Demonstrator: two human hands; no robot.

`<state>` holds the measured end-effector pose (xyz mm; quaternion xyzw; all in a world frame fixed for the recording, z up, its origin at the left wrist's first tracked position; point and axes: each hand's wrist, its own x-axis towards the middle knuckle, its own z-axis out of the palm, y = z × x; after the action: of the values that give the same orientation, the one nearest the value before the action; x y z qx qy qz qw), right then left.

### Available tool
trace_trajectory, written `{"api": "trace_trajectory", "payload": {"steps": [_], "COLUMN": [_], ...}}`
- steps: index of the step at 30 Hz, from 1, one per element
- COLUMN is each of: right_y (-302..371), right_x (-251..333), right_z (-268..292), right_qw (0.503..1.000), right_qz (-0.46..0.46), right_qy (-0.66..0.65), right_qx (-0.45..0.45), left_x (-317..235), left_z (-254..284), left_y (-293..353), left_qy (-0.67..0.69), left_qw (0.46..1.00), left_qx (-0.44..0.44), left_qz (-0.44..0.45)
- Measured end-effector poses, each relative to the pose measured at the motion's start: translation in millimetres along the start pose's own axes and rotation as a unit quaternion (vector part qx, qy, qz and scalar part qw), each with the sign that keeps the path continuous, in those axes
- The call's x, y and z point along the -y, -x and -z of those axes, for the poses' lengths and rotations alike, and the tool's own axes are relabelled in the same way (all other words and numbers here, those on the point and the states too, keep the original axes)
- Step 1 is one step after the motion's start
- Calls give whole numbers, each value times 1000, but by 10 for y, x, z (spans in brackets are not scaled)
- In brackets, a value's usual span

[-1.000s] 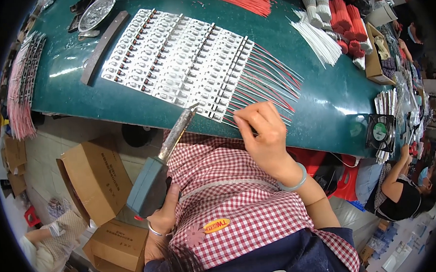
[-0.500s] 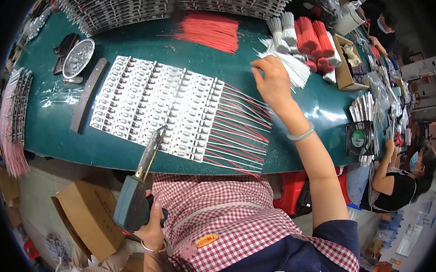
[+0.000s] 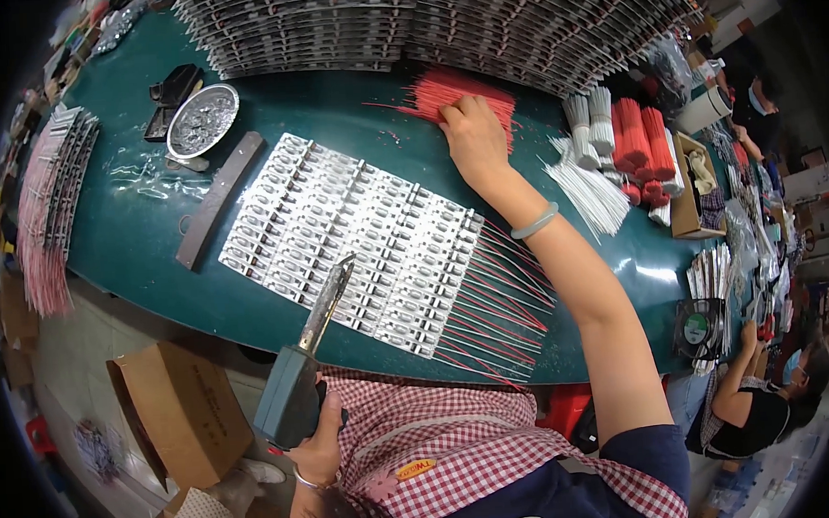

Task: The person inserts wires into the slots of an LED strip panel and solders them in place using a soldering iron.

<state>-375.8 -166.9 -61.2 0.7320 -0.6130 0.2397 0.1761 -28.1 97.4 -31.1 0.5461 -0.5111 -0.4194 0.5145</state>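
Note:
My left hand (image 3: 321,442) is wrapped round the handle of a dark teal soldering gun (image 3: 290,397). Its metal tip points up over the lower edge of a white panel of small circuit boards (image 3: 357,234), laid out in rows. Red and white wires (image 3: 501,301) fan out from the panel's right edge. Beyond the panel, my right hand (image 3: 476,138) reaches onto a pile of loose red wires (image 3: 453,90), its fingers bent down and closed at the pile's left side. The fingertips are partly hidden, so how many wires they grip does not show.
A dark bar (image 3: 219,202) lies along the panel's left side, near a silver bowl (image 3: 203,122). Stacked boards (image 3: 309,30) wall off the back. White wires (image 3: 594,193) and red bundles (image 3: 628,135) lie at right, beside a cardboard box (image 3: 688,198). Co-workers sit farther right.
My right hand has moved left and away from me, from beside the white wires onto the red pile. The left hand still holds the soldering gun near the panel. The whole view has shifted.

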Motion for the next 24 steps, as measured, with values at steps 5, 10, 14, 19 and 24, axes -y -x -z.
{"api": "trace_trajectory", "payload": {"steps": [5, 10, 14, 19, 24], "right_y": [-48, -80, -91, -86, -158], "right_x": [28, 13, 35, -95, -118], "right_z": [16, 58, 127, 222, 338], "right_qw": [998, 997, 997, 998, 997], "right_qz": [-13, -29, -35, -34, -26], "right_qy": [-44, -59, -56, -48, -52], "right_qx": [-40, -31, -25, 4, 56], "left_x": [-64, -29, -118, -121, -126], "left_z": [-3, -34, -31, -54, -35], "left_y": [-94, -181, -197, -219, -186], "left_qy": [34, 34, 30, 21, 15], "left_qw": [997, 996, 990, 998, 998], "left_qx": [-22, -21, -7, 27, 16], "left_qz": [59, 76, 136, 60, 62]}}
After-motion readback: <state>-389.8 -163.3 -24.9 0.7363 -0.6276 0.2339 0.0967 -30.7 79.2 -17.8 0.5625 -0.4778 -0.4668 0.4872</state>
